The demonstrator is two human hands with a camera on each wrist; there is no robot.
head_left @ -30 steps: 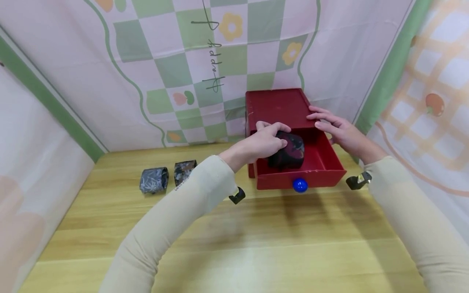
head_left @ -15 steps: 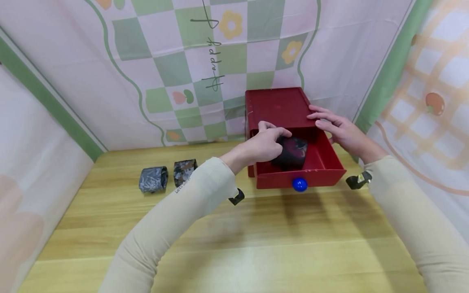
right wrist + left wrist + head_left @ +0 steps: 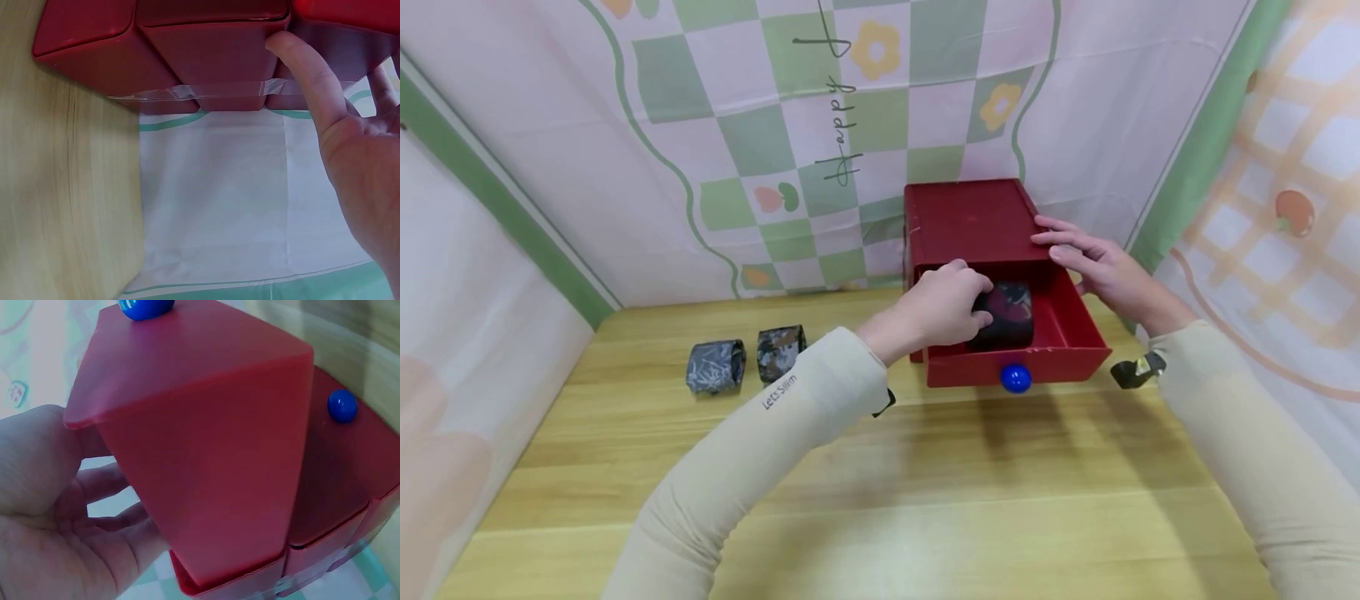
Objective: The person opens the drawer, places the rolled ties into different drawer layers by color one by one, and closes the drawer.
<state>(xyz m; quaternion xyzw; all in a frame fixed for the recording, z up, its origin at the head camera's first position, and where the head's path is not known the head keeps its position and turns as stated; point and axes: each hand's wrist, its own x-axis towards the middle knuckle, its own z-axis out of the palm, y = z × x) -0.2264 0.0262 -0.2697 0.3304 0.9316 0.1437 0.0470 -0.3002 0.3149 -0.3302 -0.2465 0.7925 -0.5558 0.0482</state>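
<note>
In the head view my left hand (image 3: pixel 936 310) reaches over the left wall of the pulled-out red drawer (image 3: pixel 1060 321). Its thumb and fingertips are at the left side of a dark, patterned cloth roll (image 3: pixel 1011 315) lying in the drawer. Part of this roll is hidden by the hand. From the left wrist, the hand (image 3: pixel 69 506) appears behind the drawer wall, fingers slightly bent. My right hand (image 3: pixel 1101 268) rests its fingertips on the right edge of the red cabinet (image 3: pixel 973 221). In the right wrist view its thumb (image 3: pixel 306 69) touches the cabinet's side.
Two more cloth rolls, one grey (image 3: pixel 715 367) and one brown-grey (image 3: pixel 778 352), lie on the wooden table (image 3: pixel 880 500) to the left. A blue knob (image 3: pixel 1016 378) sticks out from the drawer front. A printed curtain (image 3: pixel 820 167) stands behind the cabinet.
The dark roll has shifted slightly right inside the drawer. My left hand has loosened from its top and now sits against its left side. The right hand stays in place.
</note>
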